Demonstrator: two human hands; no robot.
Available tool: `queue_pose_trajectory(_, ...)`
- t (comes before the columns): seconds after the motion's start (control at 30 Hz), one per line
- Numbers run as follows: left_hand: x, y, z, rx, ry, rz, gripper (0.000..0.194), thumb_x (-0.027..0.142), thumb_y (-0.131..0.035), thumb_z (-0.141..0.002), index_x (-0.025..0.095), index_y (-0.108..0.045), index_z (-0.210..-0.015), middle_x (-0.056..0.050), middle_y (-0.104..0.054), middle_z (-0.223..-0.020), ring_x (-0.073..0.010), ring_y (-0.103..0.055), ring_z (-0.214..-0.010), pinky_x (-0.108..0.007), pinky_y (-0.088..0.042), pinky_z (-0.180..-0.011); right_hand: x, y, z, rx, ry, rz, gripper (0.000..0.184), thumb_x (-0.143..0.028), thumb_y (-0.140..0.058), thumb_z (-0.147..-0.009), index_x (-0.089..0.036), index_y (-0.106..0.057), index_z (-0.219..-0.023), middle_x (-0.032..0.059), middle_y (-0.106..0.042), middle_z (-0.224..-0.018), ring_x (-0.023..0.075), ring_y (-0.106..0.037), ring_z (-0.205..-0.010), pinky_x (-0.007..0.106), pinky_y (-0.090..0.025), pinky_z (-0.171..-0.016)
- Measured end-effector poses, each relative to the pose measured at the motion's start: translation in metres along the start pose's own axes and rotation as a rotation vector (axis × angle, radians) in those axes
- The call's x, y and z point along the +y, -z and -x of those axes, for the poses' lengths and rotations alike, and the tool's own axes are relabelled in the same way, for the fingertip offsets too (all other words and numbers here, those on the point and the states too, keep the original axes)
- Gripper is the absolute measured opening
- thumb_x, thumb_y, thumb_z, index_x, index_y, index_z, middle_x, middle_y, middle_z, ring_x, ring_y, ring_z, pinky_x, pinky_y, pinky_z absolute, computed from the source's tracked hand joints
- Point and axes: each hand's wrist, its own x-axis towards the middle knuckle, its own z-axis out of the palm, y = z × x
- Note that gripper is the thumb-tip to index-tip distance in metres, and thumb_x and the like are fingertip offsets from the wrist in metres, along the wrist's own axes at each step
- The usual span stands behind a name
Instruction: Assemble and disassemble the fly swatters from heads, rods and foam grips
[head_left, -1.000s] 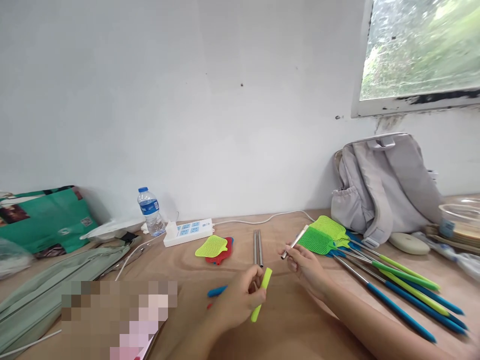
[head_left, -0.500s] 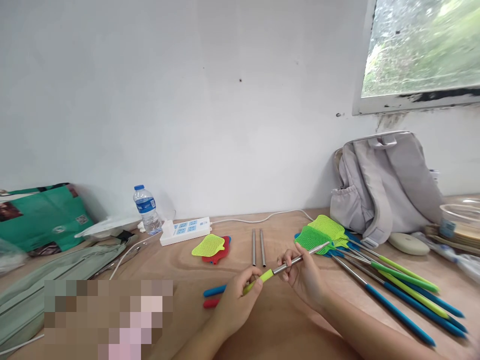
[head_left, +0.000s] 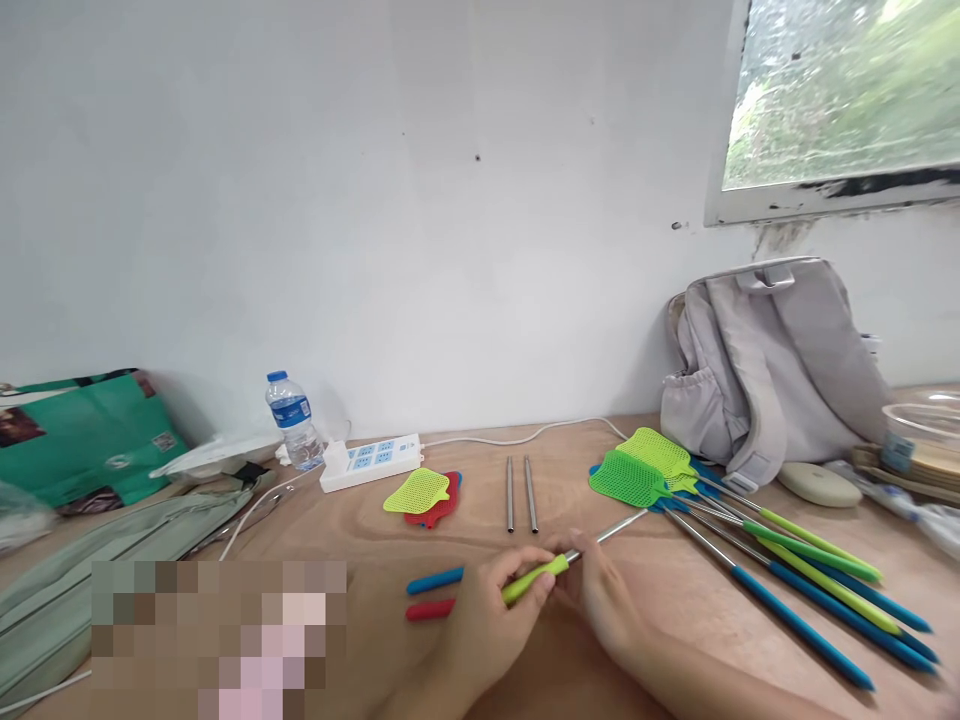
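My left hand (head_left: 491, 620) grips a yellow-green handle sleeve (head_left: 534, 579) low over the wooden table (head_left: 675, 590). A metal rod (head_left: 609, 531) sticks out of the sleeve toward the upper right, and my right hand (head_left: 600, 595) pinches it right at the sleeve's end. Two loose metal rods (head_left: 520, 493) lie side by side just beyond my hands. A blue sleeve (head_left: 435, 579) and a red sleeve (head_left: 430, 608) lie to the left of my left hand. Loose swatter heads (head_left: 424, 494), yellow-green over red and blue, rest farther back.
Several finished fly swatters (head_left: 750, 540) lie fanned out at the right. Behind them stand a grey backpack (head_left: 772, 370) and a pale oval object (head_left: 817, 485). A power strip (head_left: 371, 462), water bottle (head_left: 289, 420), green bag (head_left: 82, 435) and grey pouch (head_left: 112, 540) occupy the left.
The sleeve and rod, held apart a second ago, are now joined. Both hands have come together and dropped closer to the table.
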Motion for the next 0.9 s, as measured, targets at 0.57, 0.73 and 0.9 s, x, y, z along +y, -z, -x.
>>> queue_pose_trajectory(0.57,0.027,0.010,0.001,-0.068,-0.066,-0.216,0.020,0.030,-0.044,-0.085,0.022,-0.060,-0.077,0.001,-0.065,-0.072,-0.0137,-0.059,-0.067,-0.021,-0.040,-0.061,0.003,-0.011,0.017,-0.185,0.053,0.001,0.037,-0.052,-0.039,-0.080,-0.020,-0.057,-0.084,0.0020,-0.057,-0.076,0.0164,-0.052,-0.070,0.029,-0.043,-0.066)
queue_pose_trajectory(0.73,-0.002,0.048,-0.024,0.242,-0.068,-0.215,0.024,0.036,-0.039,-0.086,0.020,-0.057,-0.085,-0.003,-0.063,-0.084,-0.0186,-0.058,-0.083,-0.029,-0.044,-0.076,-0.007,-0.003,-0.002,-0.142,0.187,-0.098,0.026,-0.042,-0.043,-0.073,-0.019,-0.051,-0.067,-0.0028,-0.047,-0.056,0.0100,-0.041,-0.046,0.023,-0.032,-0.046)
queue_pose_trajectory(0.9,-0.073,0.082,-0.045,0.402,0.205,-0.364,0.036,0.015,-0.037,-0.079,0.018,-0.048,-0.113,-0.008,-0.051,-0.124,-0.0216,-0.045,-0.117,-0.038,-0.032,-0.100,-0.009,0.006,-0.022,0.081,0.047,-0.031,0.016,-0.033,-0.045,-0.064,-0.020,-0.038,-0.058,-0.0059,-0.042,-0.053,0.0058,-0.035,-0.035,0.021,-0.026,-0.038)
